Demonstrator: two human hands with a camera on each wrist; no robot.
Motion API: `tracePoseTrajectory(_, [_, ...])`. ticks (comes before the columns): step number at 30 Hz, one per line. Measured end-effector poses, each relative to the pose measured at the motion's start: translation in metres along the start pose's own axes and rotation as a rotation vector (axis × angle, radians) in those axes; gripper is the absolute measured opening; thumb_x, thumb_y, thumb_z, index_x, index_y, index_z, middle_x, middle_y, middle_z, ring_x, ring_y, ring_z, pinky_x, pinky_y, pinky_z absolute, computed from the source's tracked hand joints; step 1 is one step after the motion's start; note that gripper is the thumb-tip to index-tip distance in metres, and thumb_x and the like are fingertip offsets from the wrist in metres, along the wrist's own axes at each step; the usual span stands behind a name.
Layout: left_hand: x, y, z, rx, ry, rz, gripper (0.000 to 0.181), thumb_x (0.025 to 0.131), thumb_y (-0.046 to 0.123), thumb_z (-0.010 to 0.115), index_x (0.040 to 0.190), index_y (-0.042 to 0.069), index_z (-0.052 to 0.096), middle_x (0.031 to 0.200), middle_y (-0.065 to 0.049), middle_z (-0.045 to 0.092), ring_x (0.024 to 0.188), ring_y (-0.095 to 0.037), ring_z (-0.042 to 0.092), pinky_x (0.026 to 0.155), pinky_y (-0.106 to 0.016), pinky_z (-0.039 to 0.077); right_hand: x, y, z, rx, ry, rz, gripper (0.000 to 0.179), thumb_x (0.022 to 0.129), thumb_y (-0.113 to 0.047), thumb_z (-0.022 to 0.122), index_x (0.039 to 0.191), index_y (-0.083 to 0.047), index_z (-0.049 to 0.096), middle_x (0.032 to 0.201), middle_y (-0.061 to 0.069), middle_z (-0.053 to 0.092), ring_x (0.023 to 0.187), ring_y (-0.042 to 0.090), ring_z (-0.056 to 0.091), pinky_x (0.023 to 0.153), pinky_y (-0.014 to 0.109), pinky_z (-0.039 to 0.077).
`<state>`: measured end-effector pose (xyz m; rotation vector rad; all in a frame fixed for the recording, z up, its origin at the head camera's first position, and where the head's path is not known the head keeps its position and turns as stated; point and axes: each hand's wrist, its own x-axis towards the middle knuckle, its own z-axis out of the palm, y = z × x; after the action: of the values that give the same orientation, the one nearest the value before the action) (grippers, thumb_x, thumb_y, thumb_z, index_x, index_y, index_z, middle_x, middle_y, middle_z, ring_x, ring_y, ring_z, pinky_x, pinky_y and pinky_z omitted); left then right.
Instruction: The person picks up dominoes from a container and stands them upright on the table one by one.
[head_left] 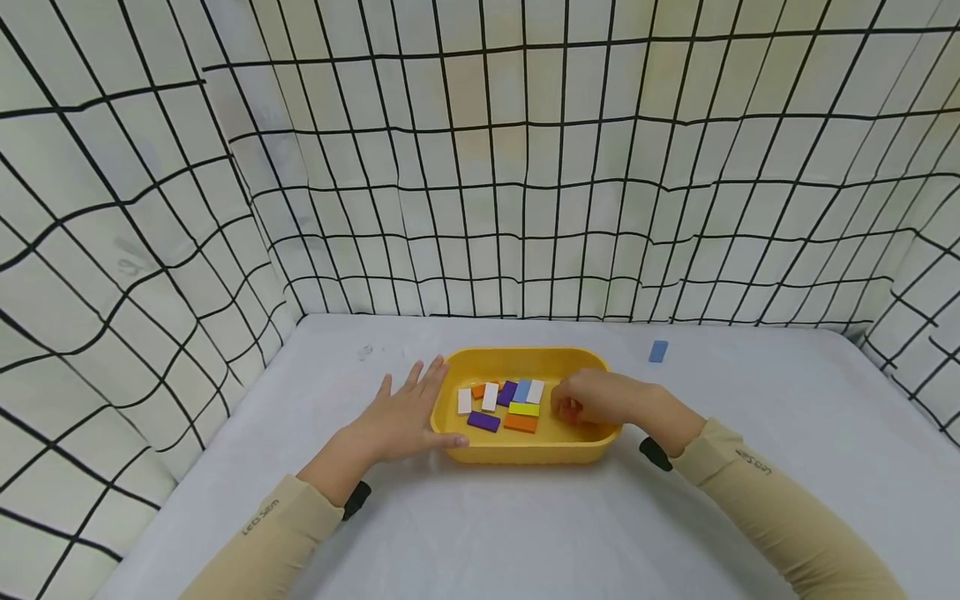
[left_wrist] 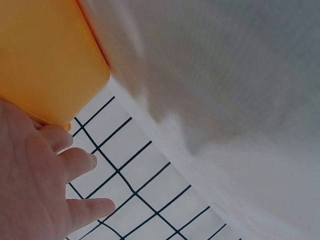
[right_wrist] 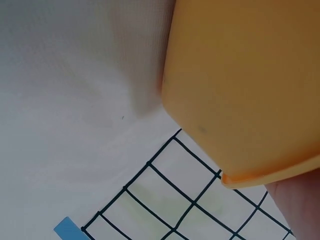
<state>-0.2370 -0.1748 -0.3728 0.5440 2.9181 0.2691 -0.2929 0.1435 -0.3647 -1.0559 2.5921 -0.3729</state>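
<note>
A yellow plastic tray [head_left: 525,454] holds several small flat rectangular blocks, among them a purple block [head_left: 483,422], a yellow block [head_left: 524,409] and an orange block [head_left: 521,423]. My left hand [head_left: 397,421] rests against the tray's left rim, fingers spread and straight; the left wrist view shows fingers [left_wrist: 80,162] beside the tray wall [left_wrist: 50,55]. Inside the right end of the tray, my right hand [head_left: 600,396] has its fingers curled around a reddish-orange block [head_left: 572,411], mostly hidden by them. In the right wrist view, the tray wall [right_wrist: 240,90] covers most of that hand.
A single blue block [head_left: 657,351] lies on the white table [head_left: 517,533], beyond the tray to the right. White walls with a black grid [head_left: 525,183] enclose the table at the back and sides. Inside the tray, white blocks [head_left: 490,397] lie toward the left and middle.
</note>
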Motion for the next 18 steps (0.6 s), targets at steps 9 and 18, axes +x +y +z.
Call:
tracePoseTrajectory(9, [0.001,0.0,0.001,-0.002,-0.003,-0.002,0.12,0.086,0.077,0.06,0.165,0.004,0.006,0.172,-0.011,0.003,0.156,-0.038,0.004,0.118,-0.07,0.001,-0.003,0.004,-0.003,-0.014,0.021,-0.006,0.025,0.094,0.008,0.065,0.098,-0.014,0.075,0.086,-0.005,0.061,0.089,0.017,0.056,0.085,0.033,0.053])
tracePoseTrajectory(18, [0.001,0.0,0.001,0.001,0.001,-0.006,0.12,0.085,0.077,0.06,0.165,0.004,0.007,0.172,-0.011,0.004,0.156,-0.038,0.004,0.118,-0.07,0.002,-0.01,0.004,-0.011,0.065,0.108,0.001,0.019,0.096,0.003,0.066,0.103,-0.012,0.076,0.096,-0.003,0.068,0.091,0.018,0.06,0.089,0.036,0.055])
